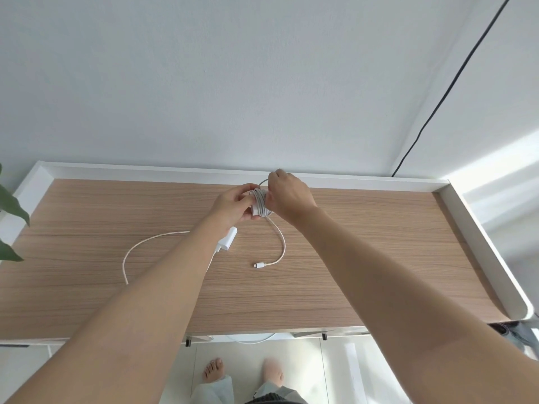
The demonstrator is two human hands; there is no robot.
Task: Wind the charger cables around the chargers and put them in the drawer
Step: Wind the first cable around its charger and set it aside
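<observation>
Two hands work above the tabletop's (364, 252) far edge: the left hand (233, 204) pinches the charger (256, 204) steady while the right hand (287, 196) grips its cable (281, 243), guiding another loop. A second charger (229, 239) lies unwound mid-table.

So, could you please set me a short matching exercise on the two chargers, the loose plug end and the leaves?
Things:
1. wound charger
2. second charger
3. plug end
4. leaves

Places:
A. left edge of view
B. lying on the desk, partly under the left forearm
C. held between both hands
D. on the desk, at the trailing cable's tip

Pairs: 1-C, 2-B, 3-D, 4-A
</observation>
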